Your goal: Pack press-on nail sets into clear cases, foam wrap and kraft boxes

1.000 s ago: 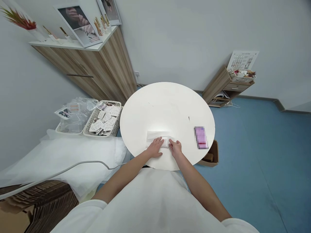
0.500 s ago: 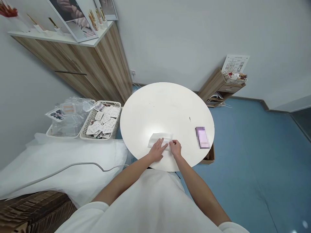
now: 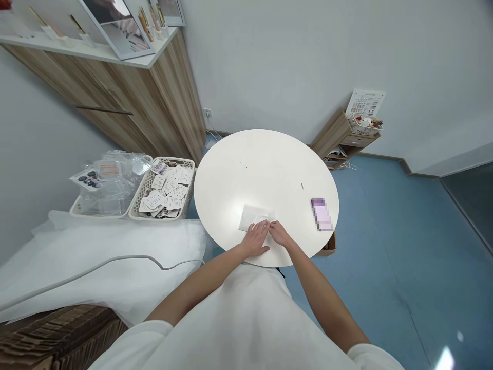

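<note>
A thin white sheet (image 3: 252,213), perhaps a flat pouch, lies near the front edge of the round white table (image 3: 269,169). Its right end looks partly see-through. My left hand (image 3: 256,241) rests flat on its lower part, fingers stretched out. Right beside those fingertips, my right hand (image 3: 279,233) is closed in a pinch at the sheet's lower right edge. Its fingertips are partly hidden, so the exact grip is hard to make out.
A blurred purple and pink item (image 3: 322,214) lies at the table's right. On the left stand a basket of printed cards (image 3: 164,190) and a basket of clear plastic packaging (image 3: 110,187). A wooden cabinet (image 3: 169,97) and a small shelf unit (image 3: 342,136) stand behind.
The sheet has turned slightly and shifted a little to the right. My left hand has moved right, its fingers drawn closer together, and my two hands now nearly touch.
</note>
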Demonstrator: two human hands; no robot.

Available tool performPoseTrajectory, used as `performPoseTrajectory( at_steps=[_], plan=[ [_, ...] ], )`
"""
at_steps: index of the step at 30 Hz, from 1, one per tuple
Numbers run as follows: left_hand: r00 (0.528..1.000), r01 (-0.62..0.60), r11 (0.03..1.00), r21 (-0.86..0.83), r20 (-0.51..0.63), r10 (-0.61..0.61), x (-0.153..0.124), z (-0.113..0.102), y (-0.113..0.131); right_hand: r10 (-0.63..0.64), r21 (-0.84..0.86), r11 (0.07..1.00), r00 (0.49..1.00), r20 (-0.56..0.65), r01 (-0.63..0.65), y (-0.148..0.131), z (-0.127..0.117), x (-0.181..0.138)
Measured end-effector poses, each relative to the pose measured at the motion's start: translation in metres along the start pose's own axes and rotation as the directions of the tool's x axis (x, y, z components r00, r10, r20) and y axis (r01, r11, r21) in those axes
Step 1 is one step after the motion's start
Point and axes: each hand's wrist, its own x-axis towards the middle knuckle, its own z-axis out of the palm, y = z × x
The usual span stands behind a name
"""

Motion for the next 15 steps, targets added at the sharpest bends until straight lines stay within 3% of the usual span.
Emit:
performPoseTrajectory(
  at_steps=[2, 5, 8, 12, 15],
  plan=[
    [0.998, -0.054, 0.998, -0.011, 0.016, 0.054, -0.001, 0.000, 0.001, -0.018, 0.153, 0.988, 0.996, 0.082, 0.005, 0.000, -0.004, 0.002],
    [0.993, -0.093, 0.996, 0.004, 0.071, 0.092, -0.004, 0.000, -0.003, 0.048, 0.355, 0.931, 0.992, 0.115, -0.086, 0.005, -0.011, 0.007],
    [0.990, -0.100, 0.994, 0.040, 0.100, 0.096, -0.004, -0.001, -0.009, 0.106, 0.416, 0.898, 0.989, 0.107, -0.142, 0.013, -0.013, 0.012],
    [0.989, -0.127, 0.990, 0.064, 0.089, 0.121, -0.004, -0.003, -0.017, -0.010, 0.153, 0.988, 0.998, -0.058, 0.018, 0.023, -0.002, 0.009],
    [0.988, -0.128, 0.988, 0.087, 0.097, 0.120, -0.009, -0.002, -0.020, -0.100, -0.055, 0.994, 0.976, -0.195, 0.091, 0.030, 0.014, 0.000]
  ],
)
